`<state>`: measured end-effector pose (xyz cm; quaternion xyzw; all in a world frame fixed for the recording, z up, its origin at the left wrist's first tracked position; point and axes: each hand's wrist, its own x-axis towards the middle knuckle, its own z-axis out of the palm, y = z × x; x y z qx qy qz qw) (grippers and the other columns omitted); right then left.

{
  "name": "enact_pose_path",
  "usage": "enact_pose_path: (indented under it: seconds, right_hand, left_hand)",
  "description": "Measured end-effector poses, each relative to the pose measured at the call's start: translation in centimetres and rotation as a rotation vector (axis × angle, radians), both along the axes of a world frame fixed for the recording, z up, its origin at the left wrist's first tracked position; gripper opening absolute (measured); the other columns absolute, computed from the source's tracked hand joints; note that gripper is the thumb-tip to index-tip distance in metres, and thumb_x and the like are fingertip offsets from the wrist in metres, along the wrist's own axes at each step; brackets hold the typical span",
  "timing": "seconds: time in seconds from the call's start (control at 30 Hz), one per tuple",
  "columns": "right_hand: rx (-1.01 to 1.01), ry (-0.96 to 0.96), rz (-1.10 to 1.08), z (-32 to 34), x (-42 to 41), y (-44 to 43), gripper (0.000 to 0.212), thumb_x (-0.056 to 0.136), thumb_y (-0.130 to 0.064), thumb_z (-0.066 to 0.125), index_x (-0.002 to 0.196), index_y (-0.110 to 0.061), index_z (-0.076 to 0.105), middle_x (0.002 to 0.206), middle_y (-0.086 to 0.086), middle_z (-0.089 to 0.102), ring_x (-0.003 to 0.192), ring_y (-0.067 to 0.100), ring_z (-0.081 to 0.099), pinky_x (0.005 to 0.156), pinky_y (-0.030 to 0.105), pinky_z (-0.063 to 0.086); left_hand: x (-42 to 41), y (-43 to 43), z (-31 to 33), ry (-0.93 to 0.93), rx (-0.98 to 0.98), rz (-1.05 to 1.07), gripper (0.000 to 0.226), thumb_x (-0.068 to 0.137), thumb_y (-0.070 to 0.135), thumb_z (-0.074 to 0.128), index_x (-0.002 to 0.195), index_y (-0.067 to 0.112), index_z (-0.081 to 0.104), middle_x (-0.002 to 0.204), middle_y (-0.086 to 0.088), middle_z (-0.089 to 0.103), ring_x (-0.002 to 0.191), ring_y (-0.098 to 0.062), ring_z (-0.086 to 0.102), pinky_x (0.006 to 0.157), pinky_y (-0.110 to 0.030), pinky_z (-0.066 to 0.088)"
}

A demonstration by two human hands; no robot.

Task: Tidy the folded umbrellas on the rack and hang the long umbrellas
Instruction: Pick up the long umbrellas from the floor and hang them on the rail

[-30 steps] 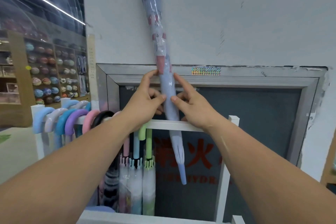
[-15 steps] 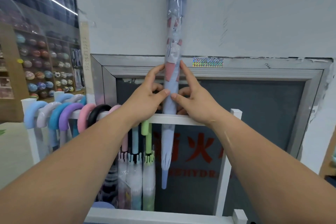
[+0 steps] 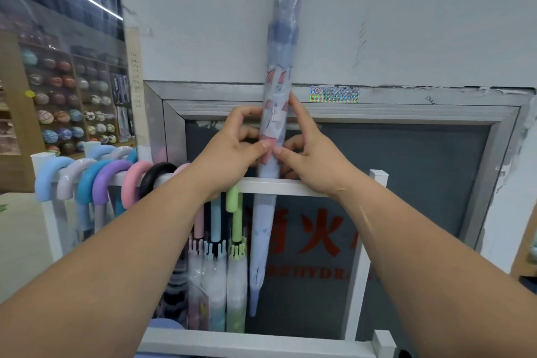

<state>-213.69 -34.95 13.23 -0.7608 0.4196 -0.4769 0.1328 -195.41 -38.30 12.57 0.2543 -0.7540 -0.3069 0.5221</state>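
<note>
Hanging by curved handles, the pastel umbrellas [image 3: 87, 177] crowd the left end of the rail [image 3: 313, 186]. The left hand [image 3: 229, 151] pinches the long umbrella [image 3: 263, 229], upright across that rail, tip down (top out of view); the right hand [image 3: 311, 160] pinches opposite. It looks light and stiff, its plastic sleeve [image 3: 286, 9] probably slippery: grip the shaft firmly.

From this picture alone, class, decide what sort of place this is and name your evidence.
Most likely a shop: a white rack carries hook-handled umbrellas, the held umbrella is in clear wrapping, and shelves at left display rows of balls.
</note>
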Motion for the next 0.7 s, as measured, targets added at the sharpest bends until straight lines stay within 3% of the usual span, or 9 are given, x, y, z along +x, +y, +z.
enact_pose_path:
  seconds: [0.03,0.13,0.23,0.33,0.4,0.47,0.53,0.6,0.7]
  right_hand:
    - [-0.011,0.047,-0.013,-0.1,0.1,0.0,0.089,0.095,-0.019,0.066,0.153,-0.053,0.008,0.078,0.017,0.071,0.075,0.031,0.071,0.08,0.049,0.059]
    - [-0.026,0.047,-0.014,-0.2,0.3,-0.1,0.068,0.095,-0.024,0.067,0.144,-0.051,0.03,0.079,0.013,0.071,0.073,0.026,0.07,0.079,0.05,0.059]
    - [-0.056,-0.067,-0.039,-0.3,0.5,-0.1,0.051,0.095,-0.026,0.065,0.135,-0.048,0.042,0.089,0.011,0.067,0.076,0.03,0.066,0.071,0.05,0.06]
    - [-0.157,0.006,-0.108,-0.5,0.8,0.1,0.069,0.096,-0.029,0.063,0.148,-0.053,0.025,0.084,0.005,0.066,0.066,0.017,0.062,0.069,0.027,0.055]
    - [-0.172,0.094,-0.136,-0.5,0.8,0.3,0.081,0.098,-0.031,0.06,0.151,-0.059,0.005,0.078,0.006,0.064,0.066,0.015,0.06,0.066,0.023,0.049]
    - [-0.147,0.119,-0.14,-0.4,0.6,0.5,0.084,0.099,-0.029,0.059,0.15,-0.061,0.0,0.074,0.013,0.062,0.066,0.022,0.058,0.067,0.028,0.05]
    - [-0.12,0.108,-0.122,-0.3,0.6,0.7,0.082,0.098,-0.029,0.06,0.15,-0.06,0.004,0.074,0.017,0.063,0.068,0.028,0.059,0.07,0.035,0.052]
    - [-0.122,0.069,-0.094,-0.3,0.6,0.5,0.076,0.097,-0.032,0.062,0.15,-0.057,0.014,0.076,0.012,0.066,0.067,0.025,0.061,0.072,0.038,0.055]
    - [-0.16,-0.014,-0.108,-0.4,0.8,0.4,0.06,0.096,-0.032,0.065,0.143,-0.05,0.033,0.085,-0.002,0.067,0.071,0.015,0.065,0.077,0.043,0.058]
  left_hand:
    - [0.0,0.0,0.0,0.03,0.006,0.004,0.051,0.097,0.008,0.061,0.127,0.045,0.045,0.092,-0.005,0.075,0.087,-0.028,0.072,0.094,-0.058,0.055]
    - [0.1,0.3,0.0,0.054,0.013,0.03,0.07,0.097,0.009,0.061,0.129,0.065,0.034,0.092,-0.01,0.077,0.088,-0.032,0.074,0.09,-0.051,0.057]
    - [0.2,0.5,0.1,0.096,0.032,0.058,0.054,0.098,0.011,0.062,0.125,0.054,0.044,0.098,-0.009,0.076,0.091,-0.03,0.075,0.086,-0.053,0.059]
    - [0.2,0.5,0.1,0.026,-0.005,0.078,0.035,0.098,0.012,0.062,0.12,0.036,0.049,0.103,0.006,0.074,0.089,-0.022,0.073,0.077,-0.044,0.059]
    - [0.1,0.5,0.1,0.0,-0.016,0.065,0.051,0.099,0.012,0.061,0.135,0.04,0.039,0.103,0.005,0.075,0.088,-0.022,0.072,0.076,-0.039,0.057]
    - [0.1,0.8,0.2,0.01,0.0,0.029,0.076,0.1,0.013,0.059,0.153,0.049,0.018,0.102,-0.001,0.075,0.09,-0.032,0.071,0.08,-0.041,0.061]
    - [0.1,1.1,0.2,-0.015,-0.031,0.033,0.083,0.1,0.017,0.059,0.154,0.055,0.009,0.097,-0.008,0.073,0.093,-0.04,0.067,0.089,-0.049,0.058]
    - [0.0,1.0,0.2,-0.057,-0.064,0.087,0.086,0.098,0.02,0.063,0.151,0.06,0.009,0.089,-0.014,0.069,0.091,-0.036,0.067,0.097,-0.053,0.053]
    - [0.1,1.1,0.1,-0.106,-0.065,0.124,0.095,0.093,0.025,0.071,0.151,0.06,0.004,0.081,-0.015,0.066,0.082,-0.025,0.07,0.093,-0.05,0.055]
